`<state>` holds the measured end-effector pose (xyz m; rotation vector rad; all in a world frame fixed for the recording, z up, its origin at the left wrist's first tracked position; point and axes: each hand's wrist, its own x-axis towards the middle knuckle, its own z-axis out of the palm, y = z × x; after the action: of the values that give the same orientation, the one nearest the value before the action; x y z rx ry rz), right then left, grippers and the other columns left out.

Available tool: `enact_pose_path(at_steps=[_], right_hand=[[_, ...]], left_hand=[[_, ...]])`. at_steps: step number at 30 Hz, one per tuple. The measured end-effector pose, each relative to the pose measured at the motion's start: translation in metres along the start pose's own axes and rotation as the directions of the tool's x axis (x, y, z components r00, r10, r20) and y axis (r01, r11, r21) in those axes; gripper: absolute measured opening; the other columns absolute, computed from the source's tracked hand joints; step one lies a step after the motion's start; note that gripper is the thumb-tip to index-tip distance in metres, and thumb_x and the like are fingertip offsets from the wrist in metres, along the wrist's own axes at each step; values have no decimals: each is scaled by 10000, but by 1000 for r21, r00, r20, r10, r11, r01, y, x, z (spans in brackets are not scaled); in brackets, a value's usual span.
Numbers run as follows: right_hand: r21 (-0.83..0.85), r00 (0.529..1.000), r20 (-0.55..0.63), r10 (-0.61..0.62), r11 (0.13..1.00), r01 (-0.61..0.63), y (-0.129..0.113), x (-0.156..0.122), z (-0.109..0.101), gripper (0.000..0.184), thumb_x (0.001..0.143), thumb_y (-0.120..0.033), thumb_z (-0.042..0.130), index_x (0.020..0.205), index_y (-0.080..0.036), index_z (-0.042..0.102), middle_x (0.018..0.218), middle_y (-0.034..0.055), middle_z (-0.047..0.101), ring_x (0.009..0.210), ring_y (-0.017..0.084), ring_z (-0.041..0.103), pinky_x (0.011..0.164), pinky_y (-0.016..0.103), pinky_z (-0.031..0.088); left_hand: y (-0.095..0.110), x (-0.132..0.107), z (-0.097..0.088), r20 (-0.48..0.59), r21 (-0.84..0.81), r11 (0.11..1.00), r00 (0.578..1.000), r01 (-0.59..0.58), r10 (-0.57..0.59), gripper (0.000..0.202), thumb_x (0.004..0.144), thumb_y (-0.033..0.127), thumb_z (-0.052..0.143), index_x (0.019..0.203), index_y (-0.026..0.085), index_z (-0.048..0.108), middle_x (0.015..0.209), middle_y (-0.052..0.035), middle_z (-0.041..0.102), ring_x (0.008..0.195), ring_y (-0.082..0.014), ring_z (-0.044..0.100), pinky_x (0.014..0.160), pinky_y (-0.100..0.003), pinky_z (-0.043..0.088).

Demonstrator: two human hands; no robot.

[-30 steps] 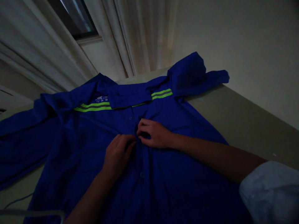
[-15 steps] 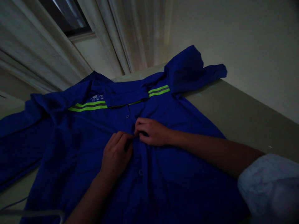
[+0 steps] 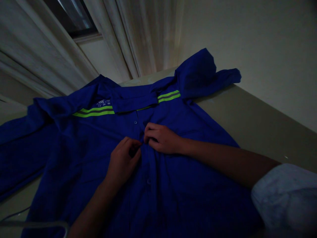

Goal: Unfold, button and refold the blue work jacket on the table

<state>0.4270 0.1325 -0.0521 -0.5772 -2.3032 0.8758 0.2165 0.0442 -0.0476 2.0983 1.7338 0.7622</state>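
A blue work jacket (image 3: 99, 175) lies front up across the table, with yellow-green and grey stripes over the chest and white print on the left side of the view. My left hand (image 3: 125, 158) pinches the front edge of the jacket near its middle. Close beside it, my right hand (image 3: 162, 138) has its fingers curled on the other front edge. What sits between the fingertips, perhaps a button, is hidden. One button (image 3: 135, 122) shows above my hands and another button (image 3: 149, 181) below them.
The table (image 3: 260, 122) shows to the right of the jacket, against a pale wall (image 3: 247, 39). Long curtains (image 3: 148, 36) hang behind, beside a dark window (image 3: 74, 16). A thin cable (image 3: 15, 214) and a pale curved bar (image 3: 37, 225) are at the lower left.
Both hands stay at the jacket's front and have shifted slightly upward. The left fingers have parted a little from the thumb, while the jacket lies almost as before.
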Motion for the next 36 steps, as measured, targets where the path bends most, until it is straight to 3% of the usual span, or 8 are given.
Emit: enact_pose_path(at_steps=[5, 11, 13, 17, 22, 26, 31, 36], right_hand=[[-9, 999, -2, -35, 999, 35, 1, -1, 1, 199, 856, -15, 594, 865, -174, 713, 1038, 46, 645, 906, 170, 646, 855, 303, 514], [-33, 996, -19, -86, 996, 86, 0, -1, 0, 184, 864, -28, 594, 832, -174, 702, 1020, 53, 646, 903, 180, 644, 854, 311, 521], [-43, 995, -16, -99, 994, 98, 0, -2, 0, 184, 863, -32, 593, 828, -180, 697, 1021, 50, 649, 906, 180, 642, 861, 313, 521], [-71, 995, -3, -102, 992, 102, 0, -2, 1, 179, 867, -42, 594, 822, -186, 690, 1016, 46, 658, 917, 181, 638, 866, 314, 516], [-89, 999, 15, -50, 995, 52, 0, -1, 1, 189, 876, -43, 597, 855, -186, 718, 1026, 43, 677, 928, 180, 649, 869, 313, 508], [-63, 998, 31, -47, 997, 49, 0, -1, 0, 200, 875, -31, 591, 871, -179, 725, 1019, 41, 678, 914, 172, 650, 855, 300, 507], [-22, 998, 31, -55, 998, 56, 0, -1, -2, 206, 855, -4, 579, 876, -158, 715, 1011, 54, 670, 914, 177, 650, 861, 306, 515], [-32, 998, 39, -50, 998, 51, -1, 0, -2, 205, 868, -15, 572, 862, -175, 701, 1012, 52, 662, 917, 180, 642, 862, 309, 517]], left_hand=[[2, -3, 0, -46, 232, 955, 979, -184, 200, 92, 964, 139, 583, 945, 197, 650, 890, -23, 653, 856, -209, 637, 772, -344, 486], [12, -6, -10, 97, 545, 684, 847, -485, 523, 163, 1007, 119, 579, 888, 215, 639, 817, -13, 639, 731, -210, 552, 675, -362, 406], [13, -6, -10, 91, 521, 700, 847, -488, 524, 188, 1014, 100, 554, 884, 212, 628, 823, -12, 639, 731, -200, 558, 671, -349, 408], [11, -5, -6, 72, 420, 804, 899, -421, 433, 212, 1033, 108, 497, 898, 208, 626, 836, -17, 631, 746, -185, 602, 665, -325, 430], [3, -2, -4, 5, 175, 953, 968, -247, 249, 170, 965, 88, 547, 1000, 219, 650, 899, -7, 678, 841, -185, 652, 755, -309, 490], [-2, -1, -4, -7, 123, 980, 988, -153, 155, 113, 932, 131, 612, 966, 231, 654, 895, -13, 674, 878, -211, 639, 788, -332, 502], [-1, -3, -1, -17, 214, 959, 980, -188, 196, 108, 977, 139, 579, 1040, 206, 635, 978, -41, 675, 941, -223, 635, 853, -357, 502], [3, -1, -8, 61, 320, 865, 919, -387, 388, 175, 1033, 132, 512, 931, 206, 633, 864, -31, 643, 793, -204, 581, 739, -351, 470]])
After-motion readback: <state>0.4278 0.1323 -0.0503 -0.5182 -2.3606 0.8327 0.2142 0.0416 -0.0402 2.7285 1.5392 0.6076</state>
